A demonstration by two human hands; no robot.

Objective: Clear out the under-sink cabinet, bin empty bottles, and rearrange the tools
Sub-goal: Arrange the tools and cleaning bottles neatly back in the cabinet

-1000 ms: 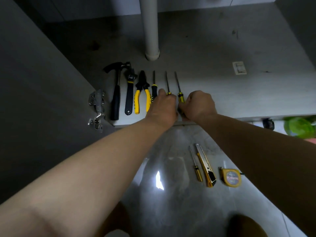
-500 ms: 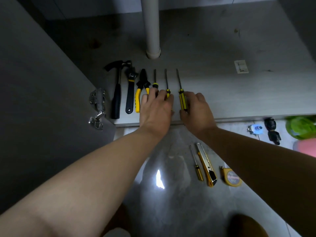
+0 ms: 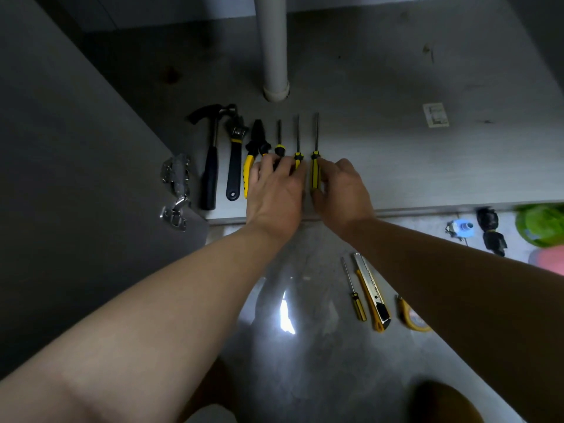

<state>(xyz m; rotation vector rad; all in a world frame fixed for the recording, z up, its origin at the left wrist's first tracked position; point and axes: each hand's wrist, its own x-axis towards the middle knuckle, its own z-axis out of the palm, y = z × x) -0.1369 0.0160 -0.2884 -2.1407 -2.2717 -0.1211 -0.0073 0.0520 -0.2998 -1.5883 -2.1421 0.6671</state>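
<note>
Matte grey cabinet floor (image 3: 396, 166): left hand (image 3: 276, 190) flat over handles (image 3: 297, 156); right hand (image 3: 345, 193) pinches slim yellow-black screwdriver (image 3: 315, 174).

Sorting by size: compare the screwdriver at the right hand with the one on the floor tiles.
The cabinet screwdriver sits in the tool row, pinched by the right hand; the floor screwdriver lies untouched beside the utility knife. The cabinet screwdriver's handle is thicker, striped; the floor screwdriver's slimmer. Both point away.
</note>
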